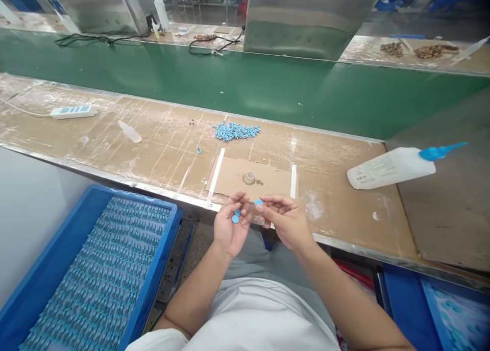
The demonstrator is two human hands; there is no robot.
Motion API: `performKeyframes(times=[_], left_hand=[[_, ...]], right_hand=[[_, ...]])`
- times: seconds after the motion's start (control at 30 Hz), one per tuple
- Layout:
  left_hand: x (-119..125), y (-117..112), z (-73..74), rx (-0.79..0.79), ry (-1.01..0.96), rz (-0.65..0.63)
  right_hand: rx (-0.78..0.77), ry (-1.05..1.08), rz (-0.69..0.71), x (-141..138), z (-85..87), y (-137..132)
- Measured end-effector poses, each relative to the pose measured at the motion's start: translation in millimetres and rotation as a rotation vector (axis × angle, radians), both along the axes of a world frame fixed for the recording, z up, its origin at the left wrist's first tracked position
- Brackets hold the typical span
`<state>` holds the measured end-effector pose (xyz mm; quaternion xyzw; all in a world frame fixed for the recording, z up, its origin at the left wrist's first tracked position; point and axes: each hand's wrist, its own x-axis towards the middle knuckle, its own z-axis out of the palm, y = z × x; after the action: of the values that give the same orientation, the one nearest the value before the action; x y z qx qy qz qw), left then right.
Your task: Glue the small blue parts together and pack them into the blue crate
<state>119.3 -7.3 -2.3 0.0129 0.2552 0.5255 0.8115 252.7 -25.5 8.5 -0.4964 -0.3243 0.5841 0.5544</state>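
My left hand [231, 226] is cupped palm up just in front of the bench edge, with small blue discs [236, 216] lying in its fingers. My right hand [285, 218] is beside it, its thumb and forefinger pinched on one small blue disc [259, 202]. Both hands hover over the near edge of a cardboard sheet [233, 177] taped to the bench. A small clear glue blob or cup [249, 178] sits on that cardboard just beyond my fingers. A heap of blue parts [235, 131] lies further back.
A blue tray [61, 269] packed with rows of blue parts stands at lower left. A white glue bottle with a blue nozzle [394, 166] lies at right. A small clear bottle [129, 131] and a power strip [72, 111] lie left. A green conveyor belt [245, 85] runs behind.
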Motion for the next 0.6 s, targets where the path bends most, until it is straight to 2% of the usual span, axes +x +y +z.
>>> performKeyframes(times=[0.1, 0.2, 0.4, 0.6], left_hand=[[13, -5, -2.9, 0.027, 0.007, -0.137], [25, -9, -6.6, 0.069, 0.088, -0.179], [35, -13, -9.8, 0.152, 0.174, -0.11], [37, -10, -5.4, 0.07, 0.152, -0.017]], right_hand=[[-0.037, 0.142, -0.131, -1, -9.2, -7], [-0.071, 0.223, -0.188, -2, -15.1, -10], [-0.106, 0.236, -0.161, 2, -14.2, -11], [-0.035, -0.016, -0.094, 4, -7.6, -13]])
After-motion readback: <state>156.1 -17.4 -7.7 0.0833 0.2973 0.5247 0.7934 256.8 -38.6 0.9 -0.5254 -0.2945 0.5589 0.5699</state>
